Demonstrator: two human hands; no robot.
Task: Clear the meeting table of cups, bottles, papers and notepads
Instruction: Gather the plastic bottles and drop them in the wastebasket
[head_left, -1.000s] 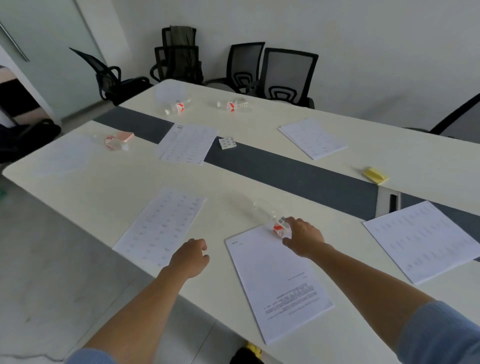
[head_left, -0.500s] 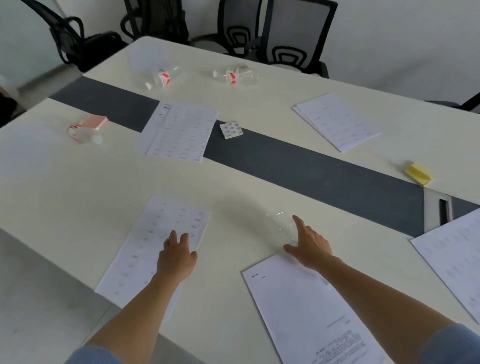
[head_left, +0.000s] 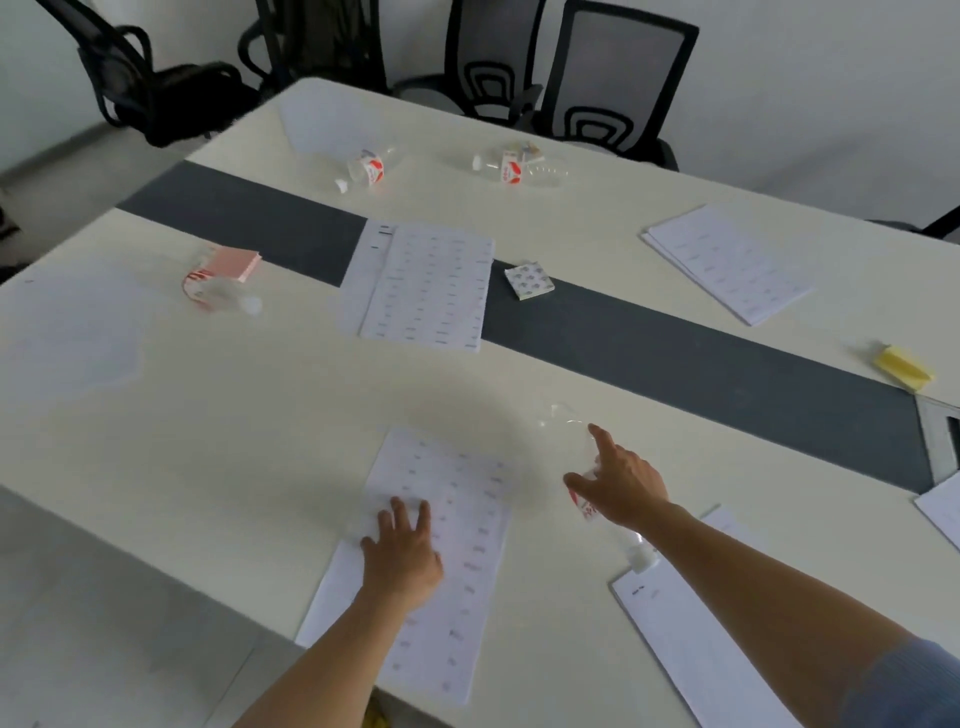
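Flat and straight-fingered, the left hand (head_left: 402, 558) presses on a printed sheet (head_left: 457, 597) at the table's (head_left: 208, 441) 6 o'clock edge. At 2 o'clock from it the right hand (head_left: 623, 491) lies over a clear bottle (head_left: 587, 512) resting on its side, cap toward 5 o'clock, with thumb and forefinger stretched out either side of it; whether the other fingers clasp it I cannot tell. Another bottle (head_left: 511, 166) lies far off toward 12 o'clock.
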